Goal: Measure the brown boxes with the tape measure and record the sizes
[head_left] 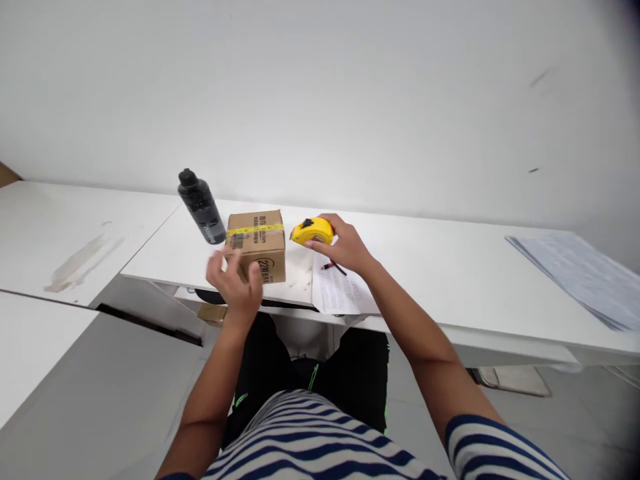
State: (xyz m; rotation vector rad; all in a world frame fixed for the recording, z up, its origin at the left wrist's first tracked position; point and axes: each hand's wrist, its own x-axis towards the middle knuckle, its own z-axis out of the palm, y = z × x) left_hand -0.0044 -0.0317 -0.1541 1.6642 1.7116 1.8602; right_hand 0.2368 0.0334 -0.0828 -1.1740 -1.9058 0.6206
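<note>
R hand (347, 248) has the tape measure (313, 231), and it's a firm pinch: thumb along the near lower edge, fingers round the far upper edge, yellow case poking out to the L of the fingertips, black button up top. Its front end faces the box (271, 268), just beside the box's R side, well up from the table's (425, 267) near edge. Across the box top runs a yellow strip (255, 229), side to side; can't tell if it joins the tape measure. Over to the L hand (235, 288): fingers spread and bent, thumb well apart from the rest, nothing gripped, all of it in front of the box's near L corner. Fingertips overlap the cardboard in view; contact, can't tell. So the tape measure sits R of those L fingers, well apart, w/ the box's near face partly btwn. Bottle (203, 210), dark and a bit blurred, is up behind the L hand, just L of the box. Below the R hand, a printed sheet (340, 293) w/ a red-and-black item (327, 266) on it. Far R, a paper stack (575, 277).
</note>
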